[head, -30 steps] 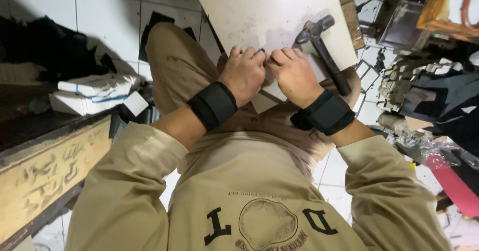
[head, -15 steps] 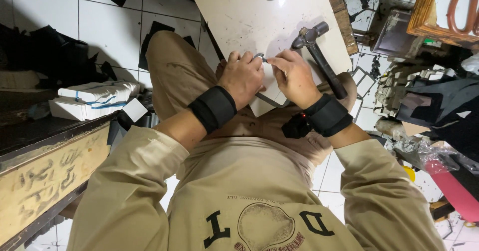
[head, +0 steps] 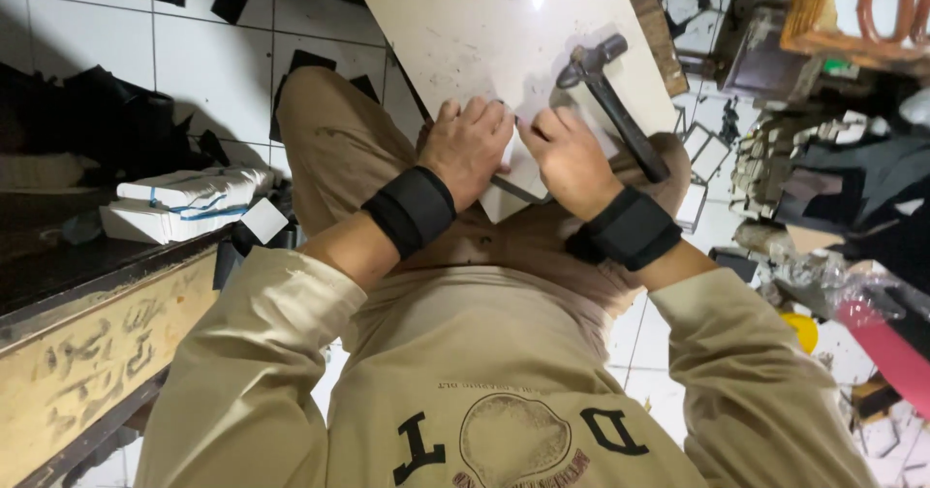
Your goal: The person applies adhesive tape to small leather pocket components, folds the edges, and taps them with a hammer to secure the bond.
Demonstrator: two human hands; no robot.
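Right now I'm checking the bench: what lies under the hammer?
The hammer lies on the pale board, beside the right hand. The board under the left hand is hidden.

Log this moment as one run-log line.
left hand: pressing pale board on lap | right hand: fingertips on board beside left | hammer: lying on board, untouched | grip: cannot tell

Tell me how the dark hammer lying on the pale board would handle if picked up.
The dark metal-headed hammer probably feels head-heavy, given its thick head. Lying flat on the pale board, it seems unlikely to roll. Its long straight handle looks rigid.
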